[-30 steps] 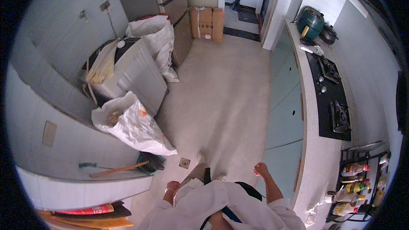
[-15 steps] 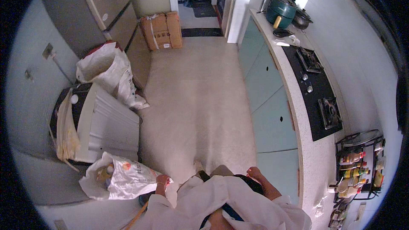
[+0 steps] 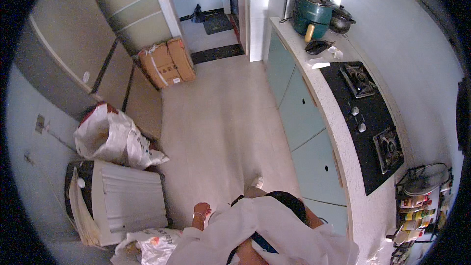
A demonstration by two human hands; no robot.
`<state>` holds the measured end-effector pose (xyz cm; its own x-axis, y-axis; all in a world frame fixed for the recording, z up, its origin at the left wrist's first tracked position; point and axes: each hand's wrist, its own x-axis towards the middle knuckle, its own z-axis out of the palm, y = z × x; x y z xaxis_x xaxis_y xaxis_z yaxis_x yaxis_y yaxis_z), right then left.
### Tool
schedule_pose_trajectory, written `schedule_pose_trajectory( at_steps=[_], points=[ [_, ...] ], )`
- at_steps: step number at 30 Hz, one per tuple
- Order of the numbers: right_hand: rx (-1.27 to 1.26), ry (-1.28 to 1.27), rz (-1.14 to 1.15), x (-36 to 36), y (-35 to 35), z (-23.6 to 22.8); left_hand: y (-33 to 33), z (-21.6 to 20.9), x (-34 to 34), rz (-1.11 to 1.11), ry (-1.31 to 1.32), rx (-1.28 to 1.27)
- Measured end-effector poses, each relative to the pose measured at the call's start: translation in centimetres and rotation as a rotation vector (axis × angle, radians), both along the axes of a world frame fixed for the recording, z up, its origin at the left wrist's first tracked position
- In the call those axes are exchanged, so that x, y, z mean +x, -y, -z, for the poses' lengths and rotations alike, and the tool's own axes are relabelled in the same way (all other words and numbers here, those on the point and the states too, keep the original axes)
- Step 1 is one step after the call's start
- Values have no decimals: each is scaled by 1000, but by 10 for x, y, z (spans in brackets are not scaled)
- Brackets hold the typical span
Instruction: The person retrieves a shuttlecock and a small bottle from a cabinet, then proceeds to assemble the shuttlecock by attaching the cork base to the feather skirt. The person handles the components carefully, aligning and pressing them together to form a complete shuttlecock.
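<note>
right hand slipped from sight

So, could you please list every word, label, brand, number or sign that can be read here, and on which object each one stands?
Nothing here can be read with certainty.
Cardboard box: dark print and a small white label, too blurred and small.
Upper white sack: dark print, blurred.
Lower white sack: orange-red mark, no readable word.
Bottles at the right: labels too small.
</note>
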<state>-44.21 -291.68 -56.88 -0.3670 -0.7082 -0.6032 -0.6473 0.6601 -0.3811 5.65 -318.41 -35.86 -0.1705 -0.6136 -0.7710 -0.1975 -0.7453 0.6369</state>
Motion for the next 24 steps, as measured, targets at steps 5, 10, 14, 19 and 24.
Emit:
schedule_pose_trajectory(
  at_steps=[5, 10, 14, 19, 24],
  points=[
    [109, 100, -327, -59, 178, -138, 13, 39, -1, 617, 205, -774],
    [-199, 338, -65, -114, 279, -106, 57, 49, -3, 1170, 818, -817],
    [-115, 606, 386, -84, 365, -209, 95, 78, -13, 812, 631, -234],
    [120, 315, 83, -85, 385, -176, 188, 87, -29, 755, 570, -19],
    [45, 114, -158, -101, 413, -181, 307, 92, -31, 1237, 679, -875]
  ],
)
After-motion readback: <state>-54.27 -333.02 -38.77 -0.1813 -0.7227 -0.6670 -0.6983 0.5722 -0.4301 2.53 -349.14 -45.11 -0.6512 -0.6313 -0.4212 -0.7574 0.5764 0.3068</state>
